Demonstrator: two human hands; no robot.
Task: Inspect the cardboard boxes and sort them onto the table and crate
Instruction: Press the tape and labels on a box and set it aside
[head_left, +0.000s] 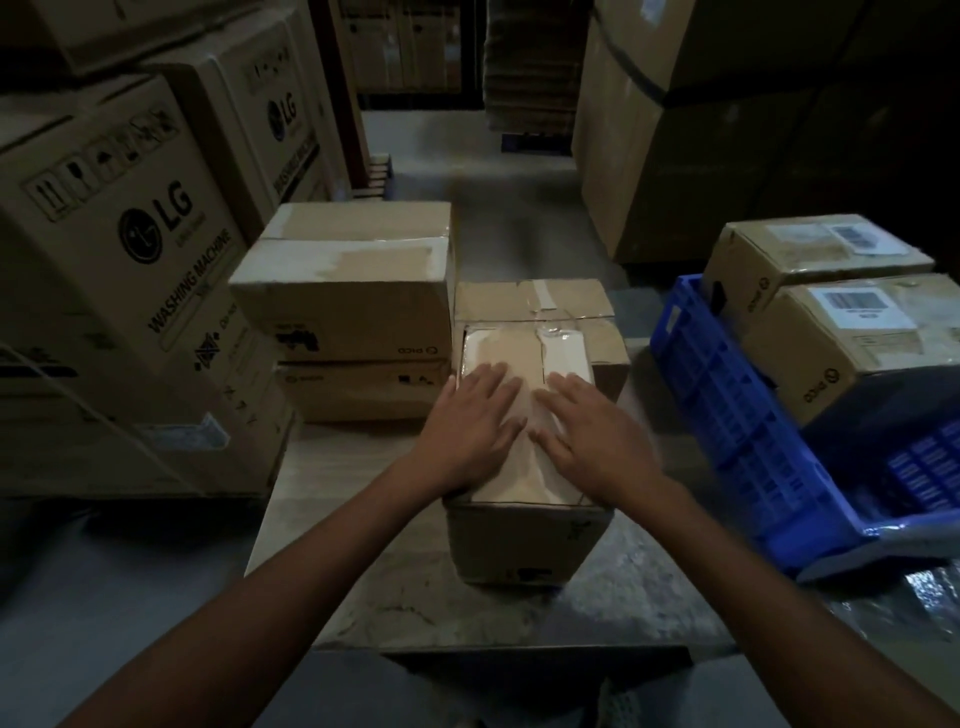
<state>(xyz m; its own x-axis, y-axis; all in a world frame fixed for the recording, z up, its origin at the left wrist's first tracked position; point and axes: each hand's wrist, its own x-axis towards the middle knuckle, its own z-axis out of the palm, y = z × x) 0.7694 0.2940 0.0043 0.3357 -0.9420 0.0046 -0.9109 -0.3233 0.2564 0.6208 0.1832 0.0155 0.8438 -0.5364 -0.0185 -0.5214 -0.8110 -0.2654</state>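
A brown taped cardboard box (524, 540) stands on the pale grey table (363, 519). The left hand (470, 421) and right hand (587, 431) lie flat on its top, fingers straight, gripping nothing. Touching behind this box is a second taped carton (530, 299). To its left are two stacked cartons (348, 280). To its right a blue plastic crate (727, 405) holds two labelled cartons (857, 338).

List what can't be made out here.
Head view only.
1. Near box top: half covered by left hand and right hand; glare on the rest.
2. Crate inside: hidden by two boxes, cut off by right edge.
3. Labels: print too small.
4. Rear box: front face hidden by near box.
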